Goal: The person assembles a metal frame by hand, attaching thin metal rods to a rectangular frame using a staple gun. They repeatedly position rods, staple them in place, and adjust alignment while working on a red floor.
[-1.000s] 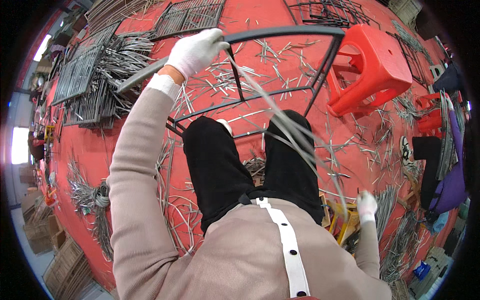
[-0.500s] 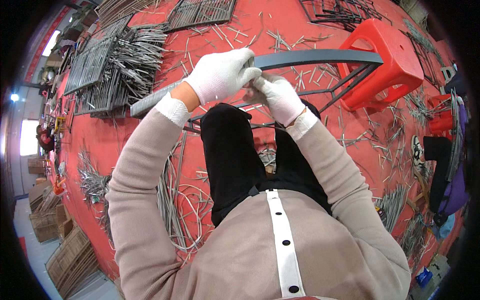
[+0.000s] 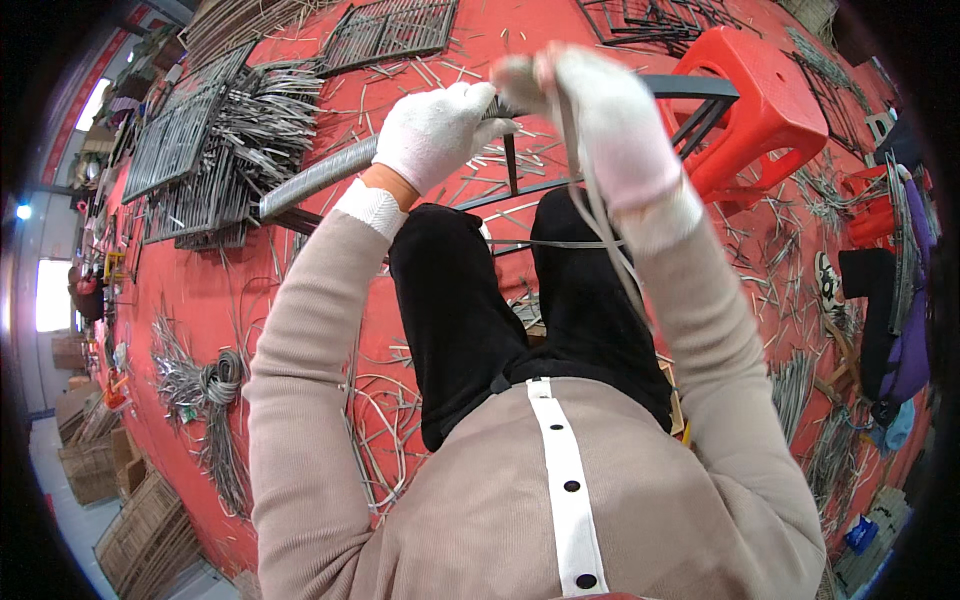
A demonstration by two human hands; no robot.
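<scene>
A dark metal frame (image 3: 686,87) lies across above my knees, its curved top bar wrapped in grey strip along the left part (image 3: 322,180). My left hand (image 3: 428,138), in a white knit glove, is closed around this bar where the wrapping ends. My right hand (image 3: 612,128), also gloved and smeared by motion, is raised over the bar with its fingers closed on a flat grey strip (image 3: 592,208). The strip hangs in a loop beside my right forearm, and a length runs across my thighs. The fingertips' exact grip is blurred.
A red plastic stool (image 3: 775,115) stands at the right, by the frame's end. Woven panels (image 3: 188,135) and loose strips (image 3: 272,118) are piled far left. A bundle of grey strips (image 3: 222,380) lies at left. Strip scraps litter the red floor. A person's leg (image 3: 868,300) shows at right.
My right hand has moved from beside the left hand up and to the right, drawing the strip with it. My left hand stays on the bar; the view has shifted slightly.
</scene>
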